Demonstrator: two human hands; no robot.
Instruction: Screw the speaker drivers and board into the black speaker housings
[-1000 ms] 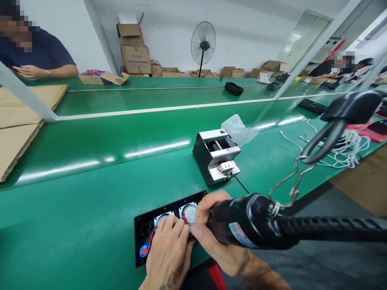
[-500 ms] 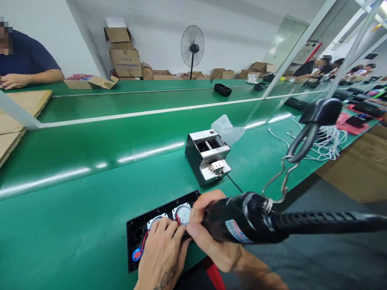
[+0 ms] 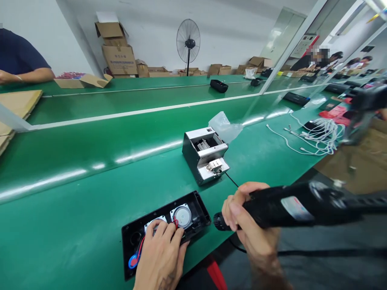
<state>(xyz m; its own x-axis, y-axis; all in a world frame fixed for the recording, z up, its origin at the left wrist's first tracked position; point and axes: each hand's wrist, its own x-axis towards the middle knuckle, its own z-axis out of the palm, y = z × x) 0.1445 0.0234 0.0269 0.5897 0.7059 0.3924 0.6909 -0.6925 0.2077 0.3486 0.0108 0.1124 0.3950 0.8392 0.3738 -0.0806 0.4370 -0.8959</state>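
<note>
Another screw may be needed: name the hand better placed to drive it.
Probably the right hand: it grips the screwdriver, tip beside the black panel. The left hand rests on it.

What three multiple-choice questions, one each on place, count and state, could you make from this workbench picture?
1. Where does the left hand rest?
A. on the black tray
B. on the metal box
C. on the white cables

2. How many round silver discs show in the tray?
A. one
B. two
C. five

3. What is the right hand doing?
A. lying open on the belt
B. gripping the power screwdriver
C. holding a carton

Answers: 1 A, its fingers lie on the tray's parts. 2 B, two discs sit side by side. 3 B, its fingers wrap the tool, off the tray.
</note>
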